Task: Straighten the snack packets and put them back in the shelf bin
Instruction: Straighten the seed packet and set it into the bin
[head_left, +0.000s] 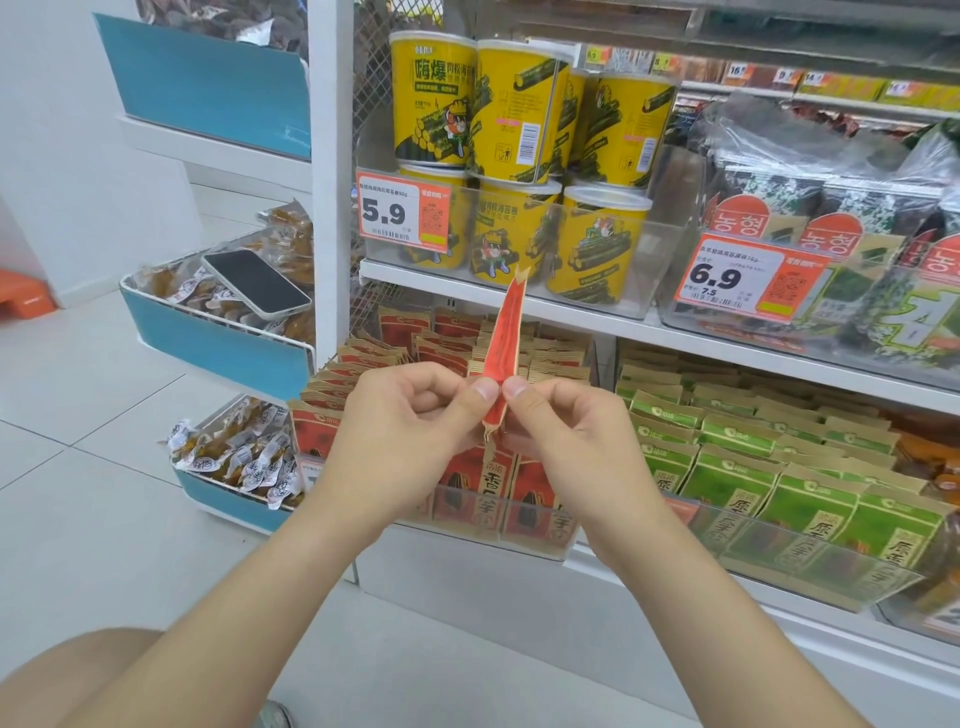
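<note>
Shelved yellow tubs (431, 104) faced you.
Your left hand (395, 431) and right hand (571, 436) pinched a thin red paper packet (506, 332) edge-on.

Left hand (402, 423), right hand (563, 434) pinch red packet (503, 345) edge-on above shelf bin (540, 545).

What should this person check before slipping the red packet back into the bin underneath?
1. Grip: left hand and right hand both pinch the red packet: ok.
2. Packet flat: it is seen edge-on: cannot tell.
3. Target: the bin of red packets sits right below the hands: ok.
4. Free slot there: the hands hide the middle rows: cannot tell.
5. No mix-up: green packets sit apart, to the right: ok.
</note>
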